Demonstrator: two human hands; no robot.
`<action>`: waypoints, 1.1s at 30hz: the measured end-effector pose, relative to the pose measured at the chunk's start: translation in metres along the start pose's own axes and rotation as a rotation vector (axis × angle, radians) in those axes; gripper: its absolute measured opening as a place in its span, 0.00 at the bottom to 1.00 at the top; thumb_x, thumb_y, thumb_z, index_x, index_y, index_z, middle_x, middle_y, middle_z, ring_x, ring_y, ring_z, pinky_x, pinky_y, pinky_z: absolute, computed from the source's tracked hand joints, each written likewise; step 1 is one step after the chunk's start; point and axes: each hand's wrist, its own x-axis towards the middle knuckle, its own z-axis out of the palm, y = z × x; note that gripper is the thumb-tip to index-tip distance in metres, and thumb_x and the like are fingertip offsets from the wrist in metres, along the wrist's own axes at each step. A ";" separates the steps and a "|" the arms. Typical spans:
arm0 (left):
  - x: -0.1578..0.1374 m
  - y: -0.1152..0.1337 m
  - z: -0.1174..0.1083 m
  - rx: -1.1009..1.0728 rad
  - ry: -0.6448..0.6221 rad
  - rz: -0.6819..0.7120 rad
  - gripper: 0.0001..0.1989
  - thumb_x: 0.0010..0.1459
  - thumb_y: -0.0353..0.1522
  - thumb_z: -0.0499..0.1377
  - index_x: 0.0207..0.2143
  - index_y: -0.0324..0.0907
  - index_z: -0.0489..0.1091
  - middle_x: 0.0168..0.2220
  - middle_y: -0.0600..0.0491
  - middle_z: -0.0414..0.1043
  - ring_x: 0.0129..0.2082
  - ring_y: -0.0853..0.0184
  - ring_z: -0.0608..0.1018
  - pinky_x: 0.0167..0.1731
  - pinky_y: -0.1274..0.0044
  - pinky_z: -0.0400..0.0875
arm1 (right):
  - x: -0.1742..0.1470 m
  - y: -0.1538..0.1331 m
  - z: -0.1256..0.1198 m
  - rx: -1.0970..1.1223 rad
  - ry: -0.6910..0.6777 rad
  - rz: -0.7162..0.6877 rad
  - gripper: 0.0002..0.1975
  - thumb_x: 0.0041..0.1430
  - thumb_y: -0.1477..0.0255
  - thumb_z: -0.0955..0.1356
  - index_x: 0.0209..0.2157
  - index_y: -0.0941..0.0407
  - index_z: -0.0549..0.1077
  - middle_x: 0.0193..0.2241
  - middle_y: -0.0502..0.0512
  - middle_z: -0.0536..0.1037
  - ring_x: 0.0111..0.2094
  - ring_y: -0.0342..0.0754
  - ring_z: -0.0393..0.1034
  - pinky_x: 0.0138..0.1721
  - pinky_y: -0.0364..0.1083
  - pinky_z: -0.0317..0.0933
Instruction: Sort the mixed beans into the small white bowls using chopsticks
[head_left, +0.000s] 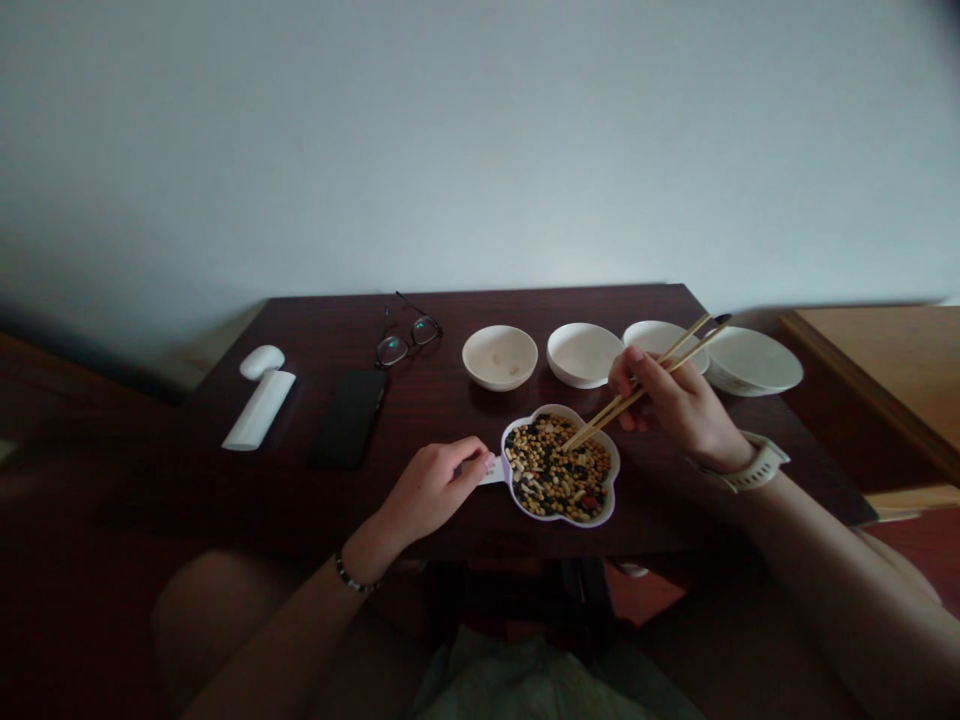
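Observation:
A flower-shaped white dish with a purple edge [616, 478] sits near the table's front, filled with mixed beans and nuts [559, 480]. My left hand [439, 485] is closed on the dish's short handle [493, 471]. Held in my right hand [679, 400] is a pair of chopsticks [600, 420], slanting down to the left, with their tips among the beans. Whether the tips pinch anything is too small to tell. Behind the dish is a white bowl [500, 375] with a few pale bits in it.
More white bowls [583, 352] [754, 360] stand in a row to the right, one partly hidden by my right hand. Glasses [409, 342], a black phone [349, 418] and a white handheld device [259, 410] lie on the dark table [427, 400]. A wall rises behind.

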 end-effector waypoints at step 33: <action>-0.001 0.000 0.000 0.003 0.006 0.004 0.16 0.77 0.39 0.54 0.36 0.43 0.75 0.32 0.56 0.77 0.32 0.67 0.78 0.35 0.75 0.63 | 0.000 0.002 0.002 0.096 0.037 -0.026 0.28 0.73 0.45 0.66 0.27 0.52 0.69 0.18 0.50 0.71 0.17 0.44 0.63 0.18 0.44 0.53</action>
